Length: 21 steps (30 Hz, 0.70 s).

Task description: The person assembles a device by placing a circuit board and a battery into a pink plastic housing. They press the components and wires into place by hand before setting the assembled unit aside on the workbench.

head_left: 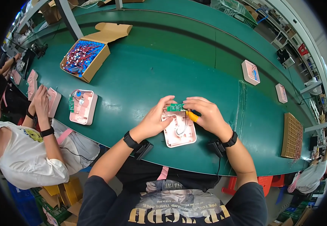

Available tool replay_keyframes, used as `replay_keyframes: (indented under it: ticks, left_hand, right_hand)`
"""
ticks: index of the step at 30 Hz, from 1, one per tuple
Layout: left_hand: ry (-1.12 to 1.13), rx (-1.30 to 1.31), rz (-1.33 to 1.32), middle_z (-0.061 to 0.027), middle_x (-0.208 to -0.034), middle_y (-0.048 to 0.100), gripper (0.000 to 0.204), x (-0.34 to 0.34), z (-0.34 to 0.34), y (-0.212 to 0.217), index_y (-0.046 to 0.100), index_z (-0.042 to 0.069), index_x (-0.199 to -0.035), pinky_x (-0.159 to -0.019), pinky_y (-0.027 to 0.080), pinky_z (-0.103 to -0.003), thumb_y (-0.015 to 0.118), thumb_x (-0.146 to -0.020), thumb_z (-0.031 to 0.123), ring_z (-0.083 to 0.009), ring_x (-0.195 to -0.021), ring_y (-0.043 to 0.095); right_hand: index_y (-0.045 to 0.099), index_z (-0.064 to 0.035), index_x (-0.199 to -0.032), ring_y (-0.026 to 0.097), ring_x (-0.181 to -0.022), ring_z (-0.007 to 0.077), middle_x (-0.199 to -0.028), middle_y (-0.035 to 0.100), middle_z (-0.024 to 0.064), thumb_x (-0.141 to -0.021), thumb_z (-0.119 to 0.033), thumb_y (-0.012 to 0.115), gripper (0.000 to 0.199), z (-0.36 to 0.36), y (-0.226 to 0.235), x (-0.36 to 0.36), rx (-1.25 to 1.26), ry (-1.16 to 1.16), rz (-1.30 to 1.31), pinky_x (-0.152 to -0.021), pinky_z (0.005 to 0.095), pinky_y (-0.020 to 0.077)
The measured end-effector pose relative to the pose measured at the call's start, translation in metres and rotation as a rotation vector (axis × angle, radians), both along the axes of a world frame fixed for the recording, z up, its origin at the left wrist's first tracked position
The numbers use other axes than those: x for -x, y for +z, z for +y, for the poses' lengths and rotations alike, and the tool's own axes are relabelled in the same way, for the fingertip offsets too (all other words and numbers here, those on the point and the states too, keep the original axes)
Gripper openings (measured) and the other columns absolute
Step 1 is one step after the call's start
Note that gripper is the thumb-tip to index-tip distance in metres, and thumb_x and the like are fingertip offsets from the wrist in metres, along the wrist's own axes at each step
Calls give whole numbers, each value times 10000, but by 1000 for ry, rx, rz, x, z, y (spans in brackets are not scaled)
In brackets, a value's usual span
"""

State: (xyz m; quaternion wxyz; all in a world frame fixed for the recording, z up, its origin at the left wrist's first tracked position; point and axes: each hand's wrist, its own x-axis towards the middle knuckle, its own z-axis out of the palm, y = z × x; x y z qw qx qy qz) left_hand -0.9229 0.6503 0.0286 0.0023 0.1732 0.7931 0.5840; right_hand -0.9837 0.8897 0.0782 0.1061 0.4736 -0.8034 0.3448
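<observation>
A pink plastic housing (179,135) lies open side up on the green table (152,75) in front of me. Both my hands hold a small green circuit board (176,107) over its far edge. My left hand (156,118) pinches the board's left end and rests on the housing. My right hand (205,113) pinches the right end, with a small yellow part (192,116) under its fingers. White wires curl inside the housing.
Another pink housing (83,106) with a green board lies to the left. An open cardboard box (85,56) of red and blue wired parts stands at the back left. Two pink housings (251,72) (281,93) lie at the right, a brown tray (293,136) beyond. A person (27,150) works at my left.
</observation>
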Motion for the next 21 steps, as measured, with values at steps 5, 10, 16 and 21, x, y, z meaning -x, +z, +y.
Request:
replay_keyframes:
  ticks: [5, 10, 16, 21]
  left_hand:
    - [-34, -64, -93, -173, -1294, 644, 675, -4, 4, 3, 359, 55, -1514, -1054, 497, -406, 675, -918, 28, -324, -1245, 643]
    - [8, -17, 25, -190, -1260, 650, 591, -5, 4, -7, 406, 64, -1453, -962, 541, -430, 647, -915, 18, -365, -1132, 673]
    - [7, -53, -266, -170, -1224, 680, 567, -8, 6, 7, 427, 46, -1411, -954, 539, -400, 682, -904, 31, -346, -1144, 689]
    - [32, -53, -178, -154, -1226, 686, 519, -9, 5, 5, 488, 46, -1348, -929, 548, -407, 706, -877, 37, -344, -1106, 700]
  right_hand:
    - [713, -34, -1051, 734, -1037, 316, -1143, 753, 126, -797, -38, 810, 272, 9, -5, 3, -95, -1, -59, -878, 388, 609]
    - [712, -47, -1026, 737, -1017, 301, -1184, 743, 116, -801, -36, 802, 242, 8, -7, -1, -69, -24, 10, -847, 386, 611]
    - [697, -29, -1018, 725, -1057, 317, -1253, 722, 138, -805, -1, 797, 237, 4, -6, -4, -89, -77, -182, -883, 392, 599]
    - [699, -16, -1026, 704, -1097, 319, -1285, 702, 147, -806, 1, 792, 239, -3, 8, -10, -146, -83, -288, -905, 400, 585]
